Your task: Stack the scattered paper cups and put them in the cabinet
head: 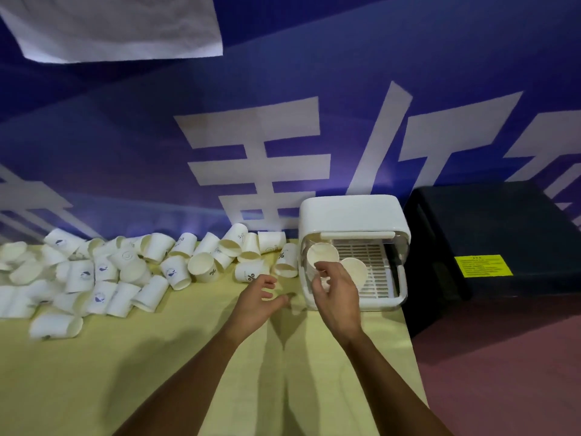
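Note:
Several white paper cups [103, 272] lie scattered in a heap across the back left of the yellow table [157, 357]. A small white cabinet [352, 215] stands at the table's right end, its front open over a slotted tray [377, 265]. My right hand [336, 294] grips a stack of cups [322, 258] at the cabinet's opening, mouth facing me. A second cup stack [356, 270] lies inside the cabinet beside it. My left hand [259, 298] hovers over the table just left of the cabinet, fingers loosely spread and holding nothing.
A black box [490, 243] with a yellow label stands right of the cabinet, off the table edge. A blue banner with white characters [283, 136] hangs close behind the table. Reddish floor [503, 372] shows at the right.

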Tool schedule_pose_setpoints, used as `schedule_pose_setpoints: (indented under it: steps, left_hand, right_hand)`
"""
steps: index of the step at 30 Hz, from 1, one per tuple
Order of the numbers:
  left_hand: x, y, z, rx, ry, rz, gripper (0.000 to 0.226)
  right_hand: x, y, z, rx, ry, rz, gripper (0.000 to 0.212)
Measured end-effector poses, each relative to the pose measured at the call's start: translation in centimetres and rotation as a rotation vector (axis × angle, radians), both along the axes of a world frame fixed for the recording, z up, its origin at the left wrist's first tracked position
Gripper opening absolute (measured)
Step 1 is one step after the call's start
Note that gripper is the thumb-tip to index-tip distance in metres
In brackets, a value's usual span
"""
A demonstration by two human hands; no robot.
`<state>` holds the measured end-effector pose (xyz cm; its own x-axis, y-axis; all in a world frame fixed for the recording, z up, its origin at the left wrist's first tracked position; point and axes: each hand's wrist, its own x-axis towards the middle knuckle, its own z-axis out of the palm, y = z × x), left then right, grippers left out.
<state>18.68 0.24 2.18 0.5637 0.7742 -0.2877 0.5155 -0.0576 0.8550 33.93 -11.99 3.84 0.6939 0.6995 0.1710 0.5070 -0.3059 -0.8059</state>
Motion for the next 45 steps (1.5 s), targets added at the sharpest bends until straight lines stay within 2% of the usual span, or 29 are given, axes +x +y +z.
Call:
schedule_pose_setpoints:
  steps: [9, 14, 20, 24, 28, 32, 37, 42, 45]
  left_hand:
    - [-12.8, 4.4, -0.8, 0.006, 0.028, 0.168, 0.027]
    - [-21.3, 8.7, -1.9, -0.006, 0.037, 0.217, 0.025]
    - [-32.4, 13.4, -2.6, -0.092, 0.025, 0.302, 0.029]
    - [-37.9, 15.5, -2.2, -0.097, 0.036, 0.346, 0.027]
    - [-43.0, 16.5, -2.1, -0.085, 0.03, 0.458, 0.022]
    - [-47.3, 17.6, -3.2, -0.121, 0.039, 0.586, 0.026]
    - [-50.2, 21.5, -5.0, -0.194, 0.111, 0.637, 0.051]
    - [-50.3, 27.2, -7.7, -0.238, 0.096, 0.626, 0.076]
    - [-49.7, 29.5, -8.6, -0.283, 0.103, 0.631, 0.09]
  right_hand:
    - [-12.3, 6.9, -0.9, -0.167, 0.072, 0.362, 0.04]
    - [-20.1, 11.3, -1.8, -0.247, 0.121, 0.418, 0.059]
    - [-30.4, 15.9, -1.8, -0.345, 0.174, 0.467, 0.062]
    - [-34.8, 18.9, -1.4, -0.393, 0.123, 0.537, 0.061]
    - [-38.4, 22.7, -0.9, -0.41, 0.088, 0.631, 0.063]
    - [-42.4, 26.1, -1.0, -0.438, 0.075, 0.72, 0.062]
    - [-45.9, 29.4, -2.7, -0.529, 0.091, 0.716, 0.066]
    - [-47.1, 33.8, -4.9, -0.638, 0.183, 0.409, 0.071]
    - [-47.6, 35.5, -6.2, -0.675, 0.185, 0.319, 0.077]
